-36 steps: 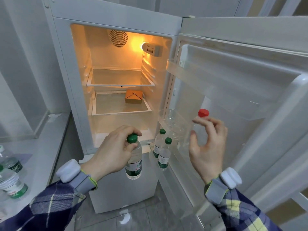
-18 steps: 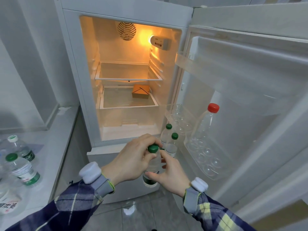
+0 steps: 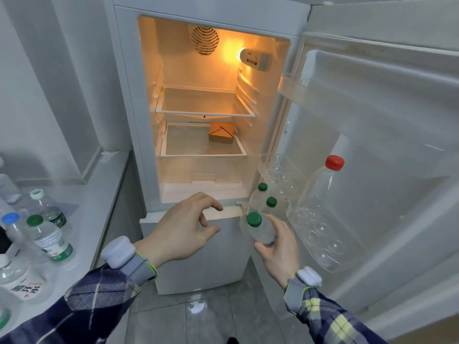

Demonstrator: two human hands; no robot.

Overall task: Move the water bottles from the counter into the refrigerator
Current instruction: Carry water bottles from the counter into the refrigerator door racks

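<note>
My right hand [image 3: 279, 247] grips a green-capped water bottle [image 3: 259, 228] by its body, just in front of the open refrigerator's [image 3: 211, 11] lower door shelf. Two more green-capped bottles [image 3: 260, 197] stand in that door shelf, with a tall red-capped bottle [image 3: 323, 194] to their right. My left hand [image 3: 182, 228] hovers beside the held bottle, fingers loosely curled, holding nothing. Several water bottles [image 3: 51, 238] stand on the white counter [image 3: 99, 189] at the left.
The refrigerator door [image 3: 385, 120] stands wide open on the right. An orange box [image 3: 221, 132] sits on the lower inner shelf; the upper glass shelf [image 3: 203, 103] holds nothing. A clear egg tray [image 3: 320, 234] hangs on the door. Grey tiled floor lies below.
My left hand has let go of the green-capped bottle, and my right hand now holds it alone, moved right toward the door shelf. The view has shifted closer and downward.
</note>
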